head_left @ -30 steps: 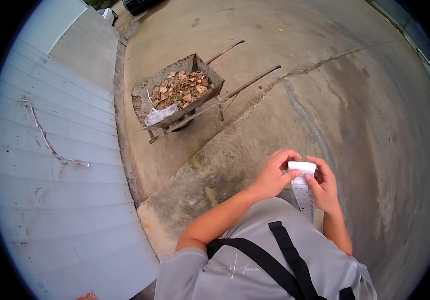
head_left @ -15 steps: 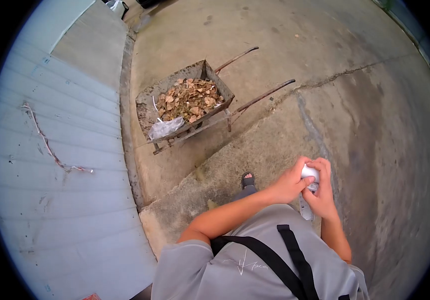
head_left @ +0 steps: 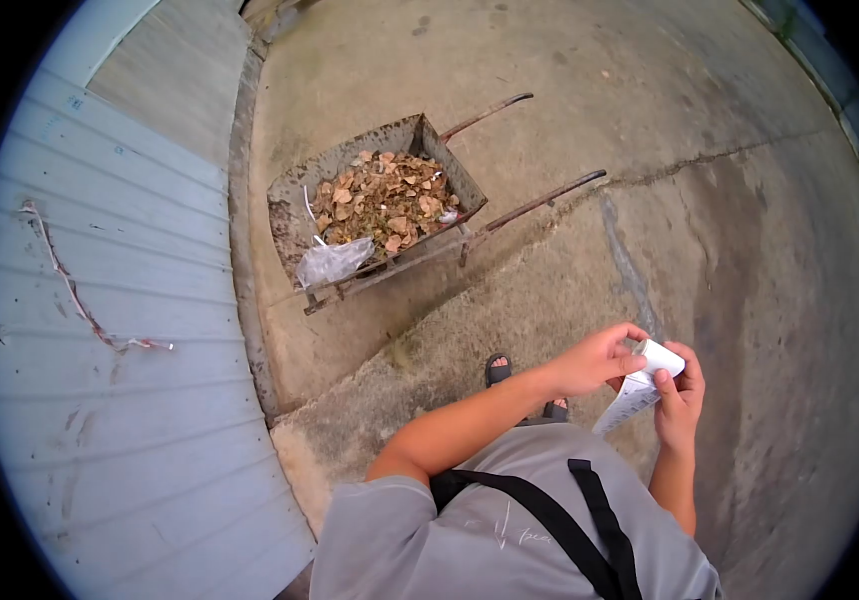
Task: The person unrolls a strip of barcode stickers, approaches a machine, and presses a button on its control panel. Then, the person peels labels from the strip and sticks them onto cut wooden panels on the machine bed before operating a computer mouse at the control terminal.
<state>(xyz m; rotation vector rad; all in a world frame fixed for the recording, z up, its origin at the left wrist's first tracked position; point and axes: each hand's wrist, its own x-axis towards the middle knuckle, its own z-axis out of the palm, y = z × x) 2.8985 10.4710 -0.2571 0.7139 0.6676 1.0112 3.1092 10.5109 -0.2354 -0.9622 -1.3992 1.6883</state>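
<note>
Closest to my camera I see the wearer's grey shirt [head_left: 400,535], crossed by black straps [head_left: 605,520]. Just beyond, the left hand [head_left: 602,360] and right hand [head_left: 686,396] both grasp a white paper roll [head_left: 662,357], one at either end, its printed strip [head_left: 634,400] trailing down toward the shirt. Lower down I make out sandalled feet [head_left: 498,370]. Farthest off, a wheelbarrow [head_left: 293,215] holds dry leaves [head_left: 390,200] and a crumpled plastic bag [head_left: 335,262].
</note>
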